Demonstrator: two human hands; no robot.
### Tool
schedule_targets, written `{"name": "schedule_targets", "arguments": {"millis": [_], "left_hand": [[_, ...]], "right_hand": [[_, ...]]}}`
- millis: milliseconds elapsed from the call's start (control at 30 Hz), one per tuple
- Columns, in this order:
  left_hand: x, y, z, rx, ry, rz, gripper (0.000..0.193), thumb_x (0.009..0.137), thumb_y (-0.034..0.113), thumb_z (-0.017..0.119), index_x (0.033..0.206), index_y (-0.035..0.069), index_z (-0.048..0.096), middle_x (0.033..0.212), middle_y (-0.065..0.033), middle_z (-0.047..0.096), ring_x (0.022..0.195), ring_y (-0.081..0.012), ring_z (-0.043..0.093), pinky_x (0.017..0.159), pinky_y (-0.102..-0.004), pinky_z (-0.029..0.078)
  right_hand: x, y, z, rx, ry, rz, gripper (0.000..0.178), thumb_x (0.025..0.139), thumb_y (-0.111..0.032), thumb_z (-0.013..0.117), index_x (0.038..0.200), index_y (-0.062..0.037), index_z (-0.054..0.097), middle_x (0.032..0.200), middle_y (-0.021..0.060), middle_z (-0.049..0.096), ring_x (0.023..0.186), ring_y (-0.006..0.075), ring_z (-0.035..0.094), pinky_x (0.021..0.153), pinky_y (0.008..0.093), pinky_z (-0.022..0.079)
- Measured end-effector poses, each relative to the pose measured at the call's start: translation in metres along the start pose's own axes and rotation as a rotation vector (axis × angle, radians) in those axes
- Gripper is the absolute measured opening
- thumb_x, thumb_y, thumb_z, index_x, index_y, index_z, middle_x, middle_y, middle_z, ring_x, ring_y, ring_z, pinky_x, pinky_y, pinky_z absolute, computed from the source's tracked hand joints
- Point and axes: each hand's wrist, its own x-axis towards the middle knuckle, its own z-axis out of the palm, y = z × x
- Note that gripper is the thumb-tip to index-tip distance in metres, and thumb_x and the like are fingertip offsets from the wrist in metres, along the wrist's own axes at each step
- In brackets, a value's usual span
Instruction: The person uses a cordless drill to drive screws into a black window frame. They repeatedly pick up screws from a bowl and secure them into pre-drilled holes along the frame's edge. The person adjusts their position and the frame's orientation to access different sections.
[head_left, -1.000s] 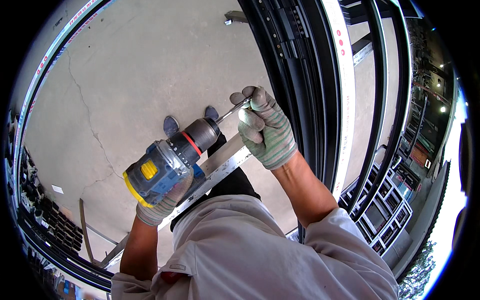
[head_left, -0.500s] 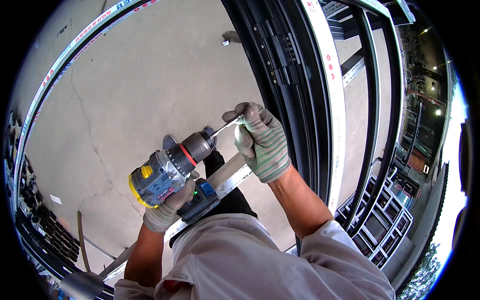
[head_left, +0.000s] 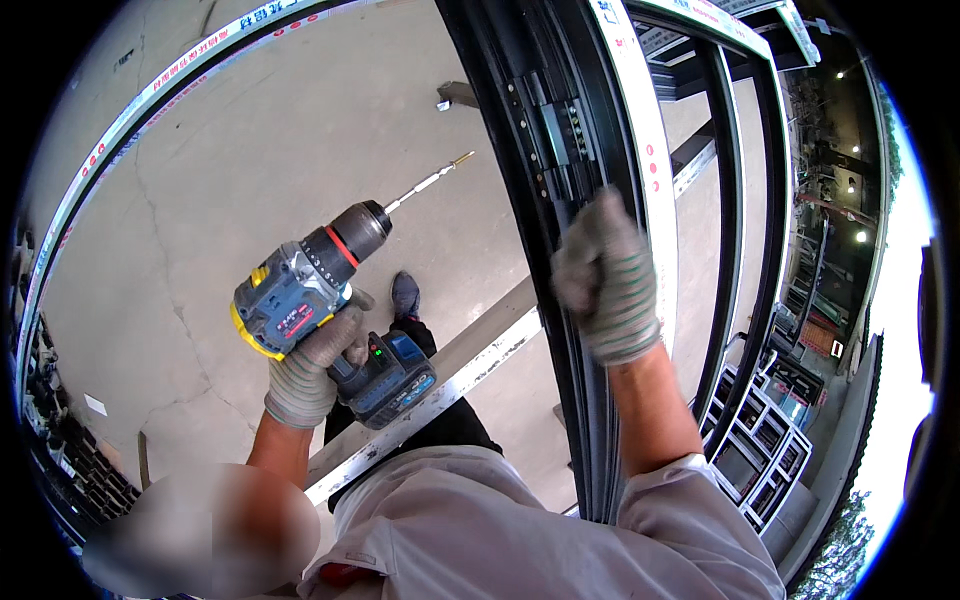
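My left hand (head_left: 318, 365), in a grey glove with green stripes, is closed around the grip of a blue and yellow cordless drill (head_left: 300, 285). The drill points up and to the right. Its long bit (head_left: 420, 187) carries a small gold-coloured screw (head_left: 462, 158) at the tip. Below the grip hangs the battery pack (head_left: 388, 385). My right hand (head_left: 610, 280), gloved alike, is over the black grooved frame profile (head_left: 545, 215). Its fingers look curled in, blurred by motion, and what they hold, if anything, is hidden.
A white-taped frame edge (head_left: 130, 120) curves along the left. More dark frame bars (head_left: 725, 250) stand to the right. A pale bar (head_left: 440, 375) crosses close to my body. Stacked frames (head_left: 760, 445) lie far right. A blurred patch (head_left: 210, 530) hides part of my left arm.
My right hand has left the bit's tip and moved right, over the black profile. The drill has shifted left and upward in my left hand, and the screw on its bit is now exposed.
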Motion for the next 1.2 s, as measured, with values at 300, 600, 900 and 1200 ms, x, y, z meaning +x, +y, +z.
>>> {"name": "schedule_targets", "arguments": {"millis": [300, 600, 900, 1200], "left_hand": [[0.048, 0.012, 0.01, 0.007, -0.043, 0.035, 0.021, 0.085, 0.014, 0.068, 0.099, -0.002, 0.064, 0.064, -0.0012, 0.056, 0.055, -0.0091, 0.052, 0.057, -0.0258, 0.045], [0.089, 0.007, 0.009, 0.019, -0.098, 0.013, 0.032, 0.086, 0.019, 0.07, 0.103, -0.006, 0.06, 0.06, -0.0022, 0.055, 0.052, -0.0105, 0.052, 0.054, -0.0247, 0.044], [0.117, 0.007, 0.01, 0.055, -0.147, -0.036, 0.019, 0.087, 0.015, 0.068, 0.099, 0.0, 0.064, 0.063, 0.0003, 0.054, 0.053, -0.0069, 0.049, 0.054, -0.0233, 0.043], [0.125, 0.004, 0.005, 0.1, -0.185, -0.047, 0.02, 0.088, 0.015, 0.067, 0.099, -0.001, 0.064, 0.062, 0.0014, 0.053, 0.054, -0.0066, 0.048, 0.056, -0.0243, 0.044]], "right_hand": [[0.098, -0.043, -0.058, -1.165, 0.591, -0.773, 0.034, 0.098, -0.028, 0.058, 0.08, 0.0003, 0.067, 0.06, 0.0101, 0.061, 0.05, 0.0177, 0.057, 0.05, 0.029, 0.045], [0.108, -0.035, -0.055, -1.309, 0.587, -0.895, 0.028, 0.096, -0.021, 0.06, 0.075, -0.0027, 0.064, 0.056, 0.0125, 0.058, 0.046, 0.0195, 0.057, 0.046, 0.029, 0.044], [0.112, -0.03, -0.064, -1.261, 0.568, -0.914, 0.031, 0.097, -0.019, 0.061, 0.069, -0.0056, 0.061, 0.052, 0.0058, 0.055, 0.045, 0.0085, 0.052, 0.043, 0.025, 0.039], [0.109, -0.033, -0.057, -1.253, 0.537, -0.885, 0.03, 0.098, -0.017, 0.059, 0.07, -0.0052, 0.06, 0.053, 0.0044, 0.056, 0.045, 0.0067, 0.051, 0.043, 0.0239, 0.037]]}}
